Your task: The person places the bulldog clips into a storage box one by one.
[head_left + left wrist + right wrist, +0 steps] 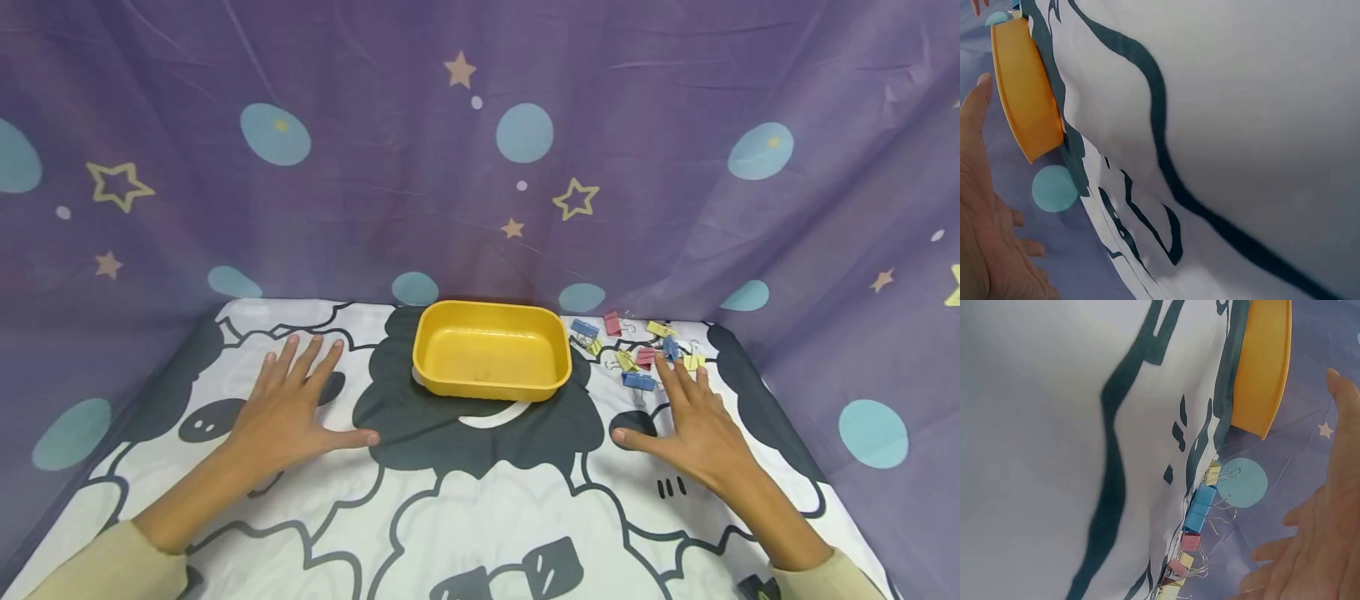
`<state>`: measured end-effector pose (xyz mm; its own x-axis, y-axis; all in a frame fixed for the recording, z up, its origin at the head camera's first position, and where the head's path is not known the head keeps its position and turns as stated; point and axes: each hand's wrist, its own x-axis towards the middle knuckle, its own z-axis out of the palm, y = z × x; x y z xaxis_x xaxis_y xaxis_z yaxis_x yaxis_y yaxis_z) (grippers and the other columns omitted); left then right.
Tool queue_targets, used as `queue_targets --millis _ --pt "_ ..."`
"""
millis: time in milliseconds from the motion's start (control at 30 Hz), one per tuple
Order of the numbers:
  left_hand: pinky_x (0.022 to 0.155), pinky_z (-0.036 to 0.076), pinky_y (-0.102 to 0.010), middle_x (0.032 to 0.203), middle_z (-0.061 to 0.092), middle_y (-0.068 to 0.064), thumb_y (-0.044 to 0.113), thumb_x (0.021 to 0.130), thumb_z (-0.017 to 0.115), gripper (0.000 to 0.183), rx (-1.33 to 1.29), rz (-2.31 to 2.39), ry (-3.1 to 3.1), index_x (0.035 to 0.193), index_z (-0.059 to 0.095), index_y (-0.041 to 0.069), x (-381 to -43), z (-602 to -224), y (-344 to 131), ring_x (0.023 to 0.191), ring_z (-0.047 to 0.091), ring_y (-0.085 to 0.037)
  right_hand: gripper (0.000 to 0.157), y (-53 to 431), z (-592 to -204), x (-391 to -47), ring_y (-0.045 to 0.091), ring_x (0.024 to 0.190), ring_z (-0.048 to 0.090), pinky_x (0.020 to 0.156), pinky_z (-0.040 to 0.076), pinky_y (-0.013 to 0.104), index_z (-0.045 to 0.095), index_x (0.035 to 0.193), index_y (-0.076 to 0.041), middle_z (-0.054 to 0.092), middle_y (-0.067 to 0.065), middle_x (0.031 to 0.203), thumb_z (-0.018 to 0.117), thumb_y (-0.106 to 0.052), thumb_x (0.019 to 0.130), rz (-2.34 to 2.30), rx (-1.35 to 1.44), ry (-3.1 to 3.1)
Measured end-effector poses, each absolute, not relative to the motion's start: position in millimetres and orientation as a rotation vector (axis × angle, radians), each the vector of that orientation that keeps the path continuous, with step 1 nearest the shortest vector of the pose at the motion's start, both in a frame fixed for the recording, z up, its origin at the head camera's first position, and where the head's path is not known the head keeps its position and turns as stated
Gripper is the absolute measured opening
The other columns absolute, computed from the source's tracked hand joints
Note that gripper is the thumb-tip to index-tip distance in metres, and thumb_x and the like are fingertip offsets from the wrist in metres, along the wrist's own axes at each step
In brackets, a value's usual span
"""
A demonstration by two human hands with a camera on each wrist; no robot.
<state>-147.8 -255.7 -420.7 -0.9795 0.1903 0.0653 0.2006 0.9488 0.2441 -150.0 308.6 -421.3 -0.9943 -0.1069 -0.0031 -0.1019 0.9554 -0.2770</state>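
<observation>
Fingers spread, my left hand point(283, 421) hovers over the left part of the table and holds nothing. My right hand point(697, 429) is spread the same way on the right, its fingertips overlapping the near edge of a group of binder clips in the head view. Several clips lie there in blue, yellow and red, among them a blue binder clip point(639, 382) at the front and a red binder clip point(612, 323) at the back. Between the hands, further back, sits a yellow plastic tray point(491, 390) with nothing in it. The right wrist view shows a blue binder clip point(1200, 508) beyond the fingers.
A white cloth point(495, 500) with black cartoon sheep covers the table. Behind it and at both sides hangs a purple curtain point(420, 167) printed with stars and blue spots. A small dark object point(753, 587) lies beside the right sleeve.
</observation>
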Motion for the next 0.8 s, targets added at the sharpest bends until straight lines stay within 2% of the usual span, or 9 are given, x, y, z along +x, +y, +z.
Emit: queue_targets --millis 133,300,567,800 --pt "0.142 -0.007 -0.068 0.191 0.006 -0.020 0.103 0.074 0.070 0.151 -0.321 -0.386 -3.070 0.184 0.005 0.023 -150.0 -418.6 -252.0 0.177 -0.008 -0.047 0.137 307.6 -420.4 -149.8 0.066 0.169 0.013 0.123 0.027 0.091 0.004 0.183 -0.017 0.013 0.030 0.187 0.071 -0.089 0.087 -0.411 -0.170 3.081" --pt "0.142 -0.001 -0.068 0.191 0.007 -0.018 0.104 0.073 0.069 0.151 -0.336 -0.388 -3.068 0.184 0.005 0.024 -151.7 -417.2 -247.9 0.178 -0.002 -0.047 0.136 309.1 -420.1 -151.0 0.066 0.168 0.017 0.116 0.034 0.093 0.003 0.184 -0.019 0.015 0.034 0.185 0.070 -0.089 0.088 -0.397 -0.169 3.076" --pt "0.141 0.009 -0.070 0.191 0.012 -0.019 0.100 0.075 0.072 0.147 -0.429 -0.344 -3.020 0.184 0.013 0.021 -154.2 -419.5 -239.7 0.177 0.008 -0.048 0.135 316.1 -420.8 -155.1 0.063 0.169 0.018 0.113 0.032 0.096 0.000 0.184 -0.025 0.017 0.033 0.185 0.067 -0.092 0.088 -0.400 -0.122 3.062" --pt "0.141 0.017 -0.067 0.188 0.024 -0.019 0.093 0.078 0.076 0.139 -0.487 -0.404 -2.952 0.182 0.024 0.016 -157.2 -423.0 -230.2 0.175 0.020 -0.046 0.138 318.1 -420.5 -156.6 0.067 0.164 0.026 0.110 0.034 0.096 0.007 0.184 -0.018 0.020 0.038 0.182 0.068 -0.094 0.086 -0.409 -0.085 3.049"
